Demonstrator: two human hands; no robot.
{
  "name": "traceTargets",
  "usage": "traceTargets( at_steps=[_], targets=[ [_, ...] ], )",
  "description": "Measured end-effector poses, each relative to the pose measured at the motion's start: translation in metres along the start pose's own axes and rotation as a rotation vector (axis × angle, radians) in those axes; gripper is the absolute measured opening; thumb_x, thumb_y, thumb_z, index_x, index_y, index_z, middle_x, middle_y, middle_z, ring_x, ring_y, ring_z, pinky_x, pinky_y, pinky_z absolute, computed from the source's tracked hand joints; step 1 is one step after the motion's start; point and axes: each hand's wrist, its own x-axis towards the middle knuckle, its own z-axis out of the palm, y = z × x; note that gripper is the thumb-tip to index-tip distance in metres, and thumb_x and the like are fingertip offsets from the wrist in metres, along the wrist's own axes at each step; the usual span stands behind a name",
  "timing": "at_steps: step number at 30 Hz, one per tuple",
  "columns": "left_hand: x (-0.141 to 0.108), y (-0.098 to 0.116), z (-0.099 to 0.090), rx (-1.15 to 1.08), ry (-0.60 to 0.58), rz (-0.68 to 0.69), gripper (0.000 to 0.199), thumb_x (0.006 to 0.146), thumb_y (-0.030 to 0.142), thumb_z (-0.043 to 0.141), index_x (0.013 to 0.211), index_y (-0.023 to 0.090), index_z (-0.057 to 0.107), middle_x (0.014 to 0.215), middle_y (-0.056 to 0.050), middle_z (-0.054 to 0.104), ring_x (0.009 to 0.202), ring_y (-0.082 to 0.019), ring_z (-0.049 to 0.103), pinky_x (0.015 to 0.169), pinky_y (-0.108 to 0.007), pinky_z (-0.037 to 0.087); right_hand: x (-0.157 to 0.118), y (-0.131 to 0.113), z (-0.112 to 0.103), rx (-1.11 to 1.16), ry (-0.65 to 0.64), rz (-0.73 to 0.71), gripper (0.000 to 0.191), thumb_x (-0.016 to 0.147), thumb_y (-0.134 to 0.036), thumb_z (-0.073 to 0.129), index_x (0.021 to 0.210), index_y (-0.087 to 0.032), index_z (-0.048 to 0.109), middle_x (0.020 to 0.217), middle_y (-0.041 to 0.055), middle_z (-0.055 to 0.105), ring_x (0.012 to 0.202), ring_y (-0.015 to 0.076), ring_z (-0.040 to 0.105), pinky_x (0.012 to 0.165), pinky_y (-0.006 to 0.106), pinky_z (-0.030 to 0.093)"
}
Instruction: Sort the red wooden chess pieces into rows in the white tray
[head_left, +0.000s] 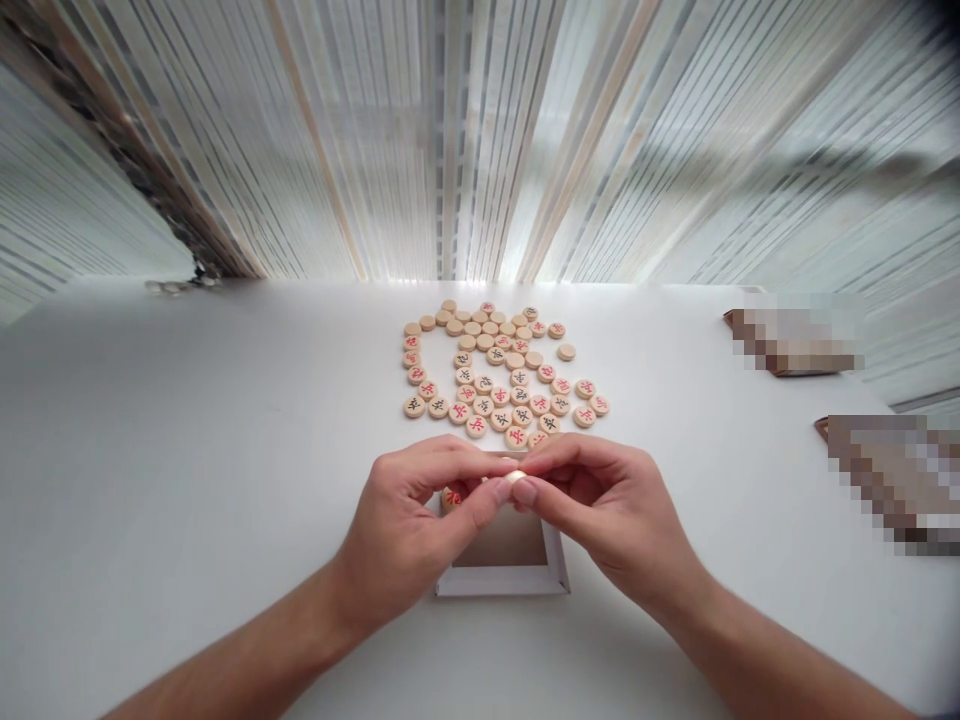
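Grip: both my hands, left (409, 530) and right (600, 505), pinch one disc (514, 477) between fingertips.
Disc: held above the box (501, 578), at the tips only.
Risk: a slip could drop it onto the worktop (187, 450), or knock the pieces (502, 375) just beyond.

Your left hand (409, 530) and right hand (607, 510) are bare (no gloves, rings or watch). Both forearms show uncovered. No sleeve reaches the wrists.

bright, even daylight | soft shadows under forearms | wide-angle bowing at edges | 2 pixelated patches right
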Motion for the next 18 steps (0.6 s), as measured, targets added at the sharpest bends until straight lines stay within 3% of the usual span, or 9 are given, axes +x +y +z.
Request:
traceTargets(
  at_steps=[13, 18],
  targets=[
    [-0.0001, 0.0064, 0.0004, 0.01, -0.017, -0.044, 0.016, 0.095, 0.022, 0.075, 0.102, 0.022, 0.089, 0.091, -0.006, 0.085, 0.082, -0.02, 0.076, 0.072, -0.028, 0.058, 0.0011, 0.0024, -0.0054, 0.122, -0.072, 0.148, 0.02, 0.076, -0.031, 0.098, 0.082, -0.021, 0.082, 0.073, 0.0028, 0.078, 0.07, 0.0169, 0.075, 0.068, 0.026, 0.063],
    [0.0001, 0.0063, 0.0024, -0.111, -0.003, -0.145, 0.015, 0.092, 0.022, 0.078, 0.102, 0.02, 0.088, 0.092, -0.007, 0.086, 0.083, -0.021, 0.079, 0.075, -0.028, 0.064, 0.0017, 0.0009, -0.0062, 0.176, -0.078, 0.196, 0.018, 0.077, -0.03, 0.097, 0.084, -0.02, 0.084, 0.074, 0.0029, 0.079, 0.069, 0.0153, 0.074, 0.068, 0.025, 0.064]
  ],
)
